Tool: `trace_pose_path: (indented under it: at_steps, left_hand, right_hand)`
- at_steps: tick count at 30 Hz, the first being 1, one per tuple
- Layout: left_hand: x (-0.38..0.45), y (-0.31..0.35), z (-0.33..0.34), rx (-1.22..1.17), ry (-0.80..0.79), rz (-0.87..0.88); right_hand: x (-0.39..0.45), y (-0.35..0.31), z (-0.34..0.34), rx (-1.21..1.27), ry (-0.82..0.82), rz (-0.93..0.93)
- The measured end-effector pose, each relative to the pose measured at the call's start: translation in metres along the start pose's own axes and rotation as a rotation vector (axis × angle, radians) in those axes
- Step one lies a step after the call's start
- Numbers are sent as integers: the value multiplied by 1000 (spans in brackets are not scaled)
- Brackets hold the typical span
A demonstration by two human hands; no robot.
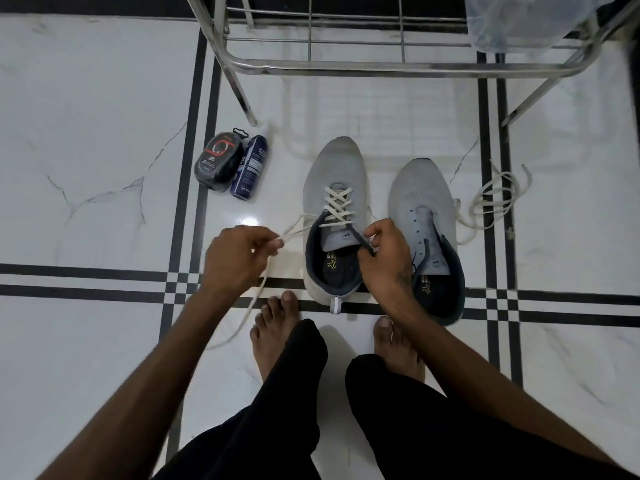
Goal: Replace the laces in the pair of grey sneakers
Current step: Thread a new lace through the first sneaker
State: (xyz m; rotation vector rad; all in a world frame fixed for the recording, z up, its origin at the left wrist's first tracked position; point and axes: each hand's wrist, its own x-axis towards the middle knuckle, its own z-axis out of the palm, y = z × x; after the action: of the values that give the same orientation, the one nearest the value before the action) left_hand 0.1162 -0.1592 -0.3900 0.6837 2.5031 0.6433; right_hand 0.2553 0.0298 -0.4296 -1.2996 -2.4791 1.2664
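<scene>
on white marble floor (86, 202), grey sneakers (334, 188)

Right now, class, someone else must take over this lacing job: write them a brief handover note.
Left hand: pinches the free lace end, drawn out sideways.
Right hand: grip on the laced sneaker at its collar edge.
Done: that sneaker shows crossed lacing over most eyelets.
Left: finish and tie it; then lace the other sneaker, whose eyelets are bare. A loose lace lies on the floor beside it.
</scene>
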Motion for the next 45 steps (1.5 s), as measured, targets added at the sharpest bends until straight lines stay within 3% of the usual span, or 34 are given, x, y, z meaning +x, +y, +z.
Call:
trace_pose_path:
  at_steps: [4, 6, 9, 12, 14, 17, 19, 22, 25, 27, 30, 32, 34, 38, 43, 45]
  left_hand:
    - [-11, -14, -8, -269, -233, -89]
    - [-10, -14, -2, -361, -226, -155]
    - [3, -14, 11, -71, -109, -122]
    - [20, -8, 22, 233, -140, 15]
    - [31, -2, 18, 215, -167, 52]
    - [37, 1, -10, 66, -233, -27]
    - [34, 5, -41, -134, -212, -89]
    - [24, 28, -71, -853, -173, -249]
    - [22, 58, -74, -1335, -215, -370]
    - [22, 71, -75, -1609, -204, -476]
    - [20, 75, -78, -1919, -158, -606]
    - [15, 78, -74, -1989, -153, -646]
    - [12, 83, -68, -2020, -146, -661]
    - [13, 79, -64, -1933, -162, -665]
    - [10, 48, -46, -1008, 41, -579]
    - [2, 45, -29, -583, 63, -412]
  right_hand:
    - [-2, -5, 2, -71, -50, -4]
    - [-2, -9, 0, -83, -87, -8]
    - [-1, -17, -10, -108, -174, -29]
    - [-3, -28, -19, -64, -143, -85]
    - [-5, -39, -25, 37, -119, -149]
    - [-4, -58, -30, 177, -222, -147]
    - [-3, -71, -29, 211, -351, -148]
    - [-6, -92, -16, 247, -602, -176]
    - [-15, -108, -3, 298, -750, -189]
    - [-19, -106, 0, 327, -713, -198]
    - [-21, -95, -9, 397, -464, -123]
    - [-20, -89, -17, 332, -287, -232]
    - [-21, -90, -20, 233, -319, -359]
    - [-21, -88, -19, 127, -397, -399]
    - [-10, -57, -48, 104, -439, -391]
    - [-9, -47, -48, -26, -456, -405]
